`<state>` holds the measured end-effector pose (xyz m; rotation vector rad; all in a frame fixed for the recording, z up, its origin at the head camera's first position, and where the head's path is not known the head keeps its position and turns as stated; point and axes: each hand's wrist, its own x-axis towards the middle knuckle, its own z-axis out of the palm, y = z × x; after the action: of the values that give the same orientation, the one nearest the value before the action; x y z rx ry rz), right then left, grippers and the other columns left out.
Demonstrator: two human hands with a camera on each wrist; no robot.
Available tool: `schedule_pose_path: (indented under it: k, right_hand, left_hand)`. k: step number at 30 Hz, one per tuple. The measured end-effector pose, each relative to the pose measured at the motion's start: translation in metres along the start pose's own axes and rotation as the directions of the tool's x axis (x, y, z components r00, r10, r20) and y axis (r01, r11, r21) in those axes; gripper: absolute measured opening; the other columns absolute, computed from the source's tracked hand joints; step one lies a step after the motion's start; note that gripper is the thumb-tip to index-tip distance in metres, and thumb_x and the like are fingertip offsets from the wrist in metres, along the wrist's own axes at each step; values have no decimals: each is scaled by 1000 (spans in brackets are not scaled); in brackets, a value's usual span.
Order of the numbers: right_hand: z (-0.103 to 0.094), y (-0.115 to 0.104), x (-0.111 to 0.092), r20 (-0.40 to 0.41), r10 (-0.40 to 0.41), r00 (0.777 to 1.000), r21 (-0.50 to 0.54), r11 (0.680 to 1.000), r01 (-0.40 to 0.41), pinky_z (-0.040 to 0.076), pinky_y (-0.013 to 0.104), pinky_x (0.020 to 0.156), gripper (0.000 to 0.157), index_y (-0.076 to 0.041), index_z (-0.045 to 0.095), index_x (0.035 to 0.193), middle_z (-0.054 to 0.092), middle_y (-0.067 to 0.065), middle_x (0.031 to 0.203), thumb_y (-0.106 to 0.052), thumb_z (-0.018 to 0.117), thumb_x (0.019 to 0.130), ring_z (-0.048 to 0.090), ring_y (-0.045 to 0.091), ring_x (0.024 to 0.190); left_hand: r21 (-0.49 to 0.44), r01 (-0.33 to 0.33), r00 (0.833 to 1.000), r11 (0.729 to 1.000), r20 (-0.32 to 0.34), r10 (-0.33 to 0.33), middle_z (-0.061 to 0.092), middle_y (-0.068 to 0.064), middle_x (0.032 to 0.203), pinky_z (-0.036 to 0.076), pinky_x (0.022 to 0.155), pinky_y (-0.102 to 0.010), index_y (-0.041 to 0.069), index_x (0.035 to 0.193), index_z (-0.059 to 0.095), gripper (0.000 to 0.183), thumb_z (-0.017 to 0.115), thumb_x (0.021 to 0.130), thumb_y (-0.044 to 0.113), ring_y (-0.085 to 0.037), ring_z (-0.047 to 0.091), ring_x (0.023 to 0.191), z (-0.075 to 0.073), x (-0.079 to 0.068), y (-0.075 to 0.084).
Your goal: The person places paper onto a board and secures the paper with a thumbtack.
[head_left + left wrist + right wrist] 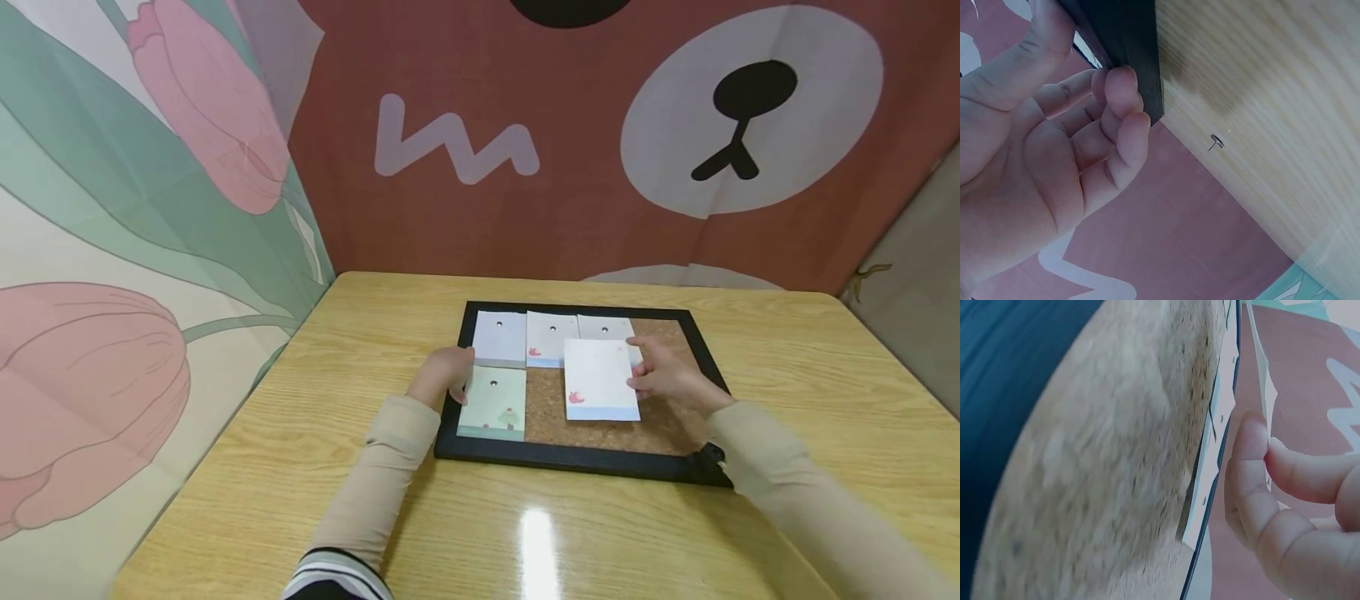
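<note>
A black-framed corkboard (547, 408) lies on the wooden table. My left hand (444, 372) holds its left edge, with fingertips against the black frame (1141, 56) in the left wrist view. My right hand (667, 375) pinches a white notepaper sheet (600, 375) by its right edge, between thumb and fingers. That sheet, with a pink print and blue bottom band, is raised off the cork, as the right wrist view shows. Along the board's top are a lilac note (500, 337) and two white notes, each tacked; a green note (491, 408) is tacked below the lilac one.
A loose thumbtack (1216, 142) lies on the wooden table (375, 333) beyond the frame in the left wrist view. Behind the table hangs a brown cloth (525, 225) with a bear print, and a tulip-print cloth (225, 250) hangs at left.
</note>
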<state>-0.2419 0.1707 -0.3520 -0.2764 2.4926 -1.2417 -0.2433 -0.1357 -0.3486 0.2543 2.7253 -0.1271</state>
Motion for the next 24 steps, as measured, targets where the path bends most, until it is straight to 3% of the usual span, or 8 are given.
schedule_pose_path:
  k: [10,24]
  right_hand:
    - [11,-4,6,24,74,997,73,995,-75,50,31,60,68,4,11,137,49,12,77,7,54,85,51,16,61]
    - [24,-13,10,66,108,992,101,988,-114,51,31,60,66,2,13,136,49,14,81,6,55,85,53,18,62]
  left_hand:
    - [-18,10,1000,1000,-3,-10,48,-15,125,38,93,-33,0,133,36,81,78,67,17,-24,47,111,-1,0,1]
    - [3,1,1000,1000,-8,-1,50,-16,122,39,92,-33,-1,131,38,78,79,67,18,-25,49,110,-1,-4,2]
